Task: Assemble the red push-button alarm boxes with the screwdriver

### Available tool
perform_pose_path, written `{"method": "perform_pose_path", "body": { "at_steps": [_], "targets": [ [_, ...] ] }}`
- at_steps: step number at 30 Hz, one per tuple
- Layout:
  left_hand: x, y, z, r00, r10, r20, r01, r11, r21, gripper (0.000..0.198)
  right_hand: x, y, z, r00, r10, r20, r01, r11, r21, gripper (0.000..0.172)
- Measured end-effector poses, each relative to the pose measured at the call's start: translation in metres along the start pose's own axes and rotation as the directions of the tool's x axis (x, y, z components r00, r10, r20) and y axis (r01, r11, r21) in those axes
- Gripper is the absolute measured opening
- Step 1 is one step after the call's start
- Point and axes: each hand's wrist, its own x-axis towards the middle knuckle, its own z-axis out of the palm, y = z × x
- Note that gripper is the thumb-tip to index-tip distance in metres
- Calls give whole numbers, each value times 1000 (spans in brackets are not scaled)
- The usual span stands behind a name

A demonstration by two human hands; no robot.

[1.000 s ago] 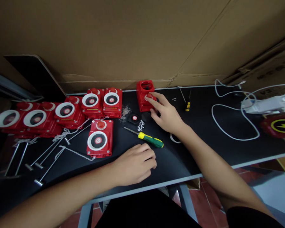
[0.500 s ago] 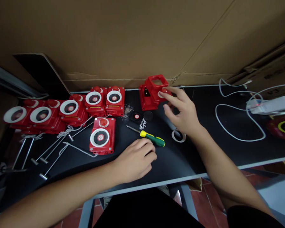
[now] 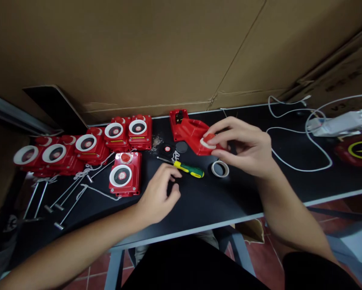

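Observation:
My right hand (image 3: 243, 147) grips a red housing cover (image 3: 195, 133) by the end that has a red button in a white ring. The cover is tilted and held above the table. Behind it lies its open red base (image 3: 177, 121), with a black part inside. My left hand (image 3: 161, 191) rests near the screwdriver (image 3: 189, 169), fingers bent and apart, with nothing held. The screwdriver has a green and yellow handle. Around it lie a white ring (image 3: 220, 169), a dark disc (image 3: 181, 147), and a black round piece (image 3: 168, 149) with a red-and-white label.
Several assembled red alarm boxes (image 3: 87, 145) line the back left, and another box (image 3: 125, 175) stands in front. Small metal hammers (image 3: 63, 213) on cords lie at the left. A white cable (image 3: 301, 169) curls at the right. Cardboard (image 3: 156, 52) walls the back.
My right hand has lifted the cover off its base and brought it nearer, tilting it. My left hand has shifted left, and its fingers have opened. The view has turned slightly.

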Motion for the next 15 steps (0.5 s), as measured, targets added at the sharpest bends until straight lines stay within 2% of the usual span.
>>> {"method": "perform_pose_path", "body": {
  "at_steps": [1,2,5,7,9,12,15],
  "targets": [
    [0,-3,-1,995,-44,-93,30,990,-139,7,0,-3,0,998,-16,55,15,999,31,12],
    [0,-4,-4,985,-67,-156,33,977,-208,11,0,-6,1,993,-41,112,34,997,71,12],
    [0,-3,-14,964,-124,-237,58,962,-268,28,-4,-19,13,954,-126,271,63,972,228,16],
    [0,3,-23,961,-198,-193,153,963,-222,33,-10,-25,27,922,-154,356,63,965,253,13],
    [1,10,-30,965,-252,-78,246,967,-71,37,-17,-26,42,878,-156,453,79,980,183,9],
    [2,13,-33,967,-242,84,225,958,176,33,-29,-24,65,793,-181,581,156,983,94,10],
    [2,11,-33,967,-216,136,179,953,245,29,-37,-20,84,741,-228,631,232,970,77,9]
  ]
}}
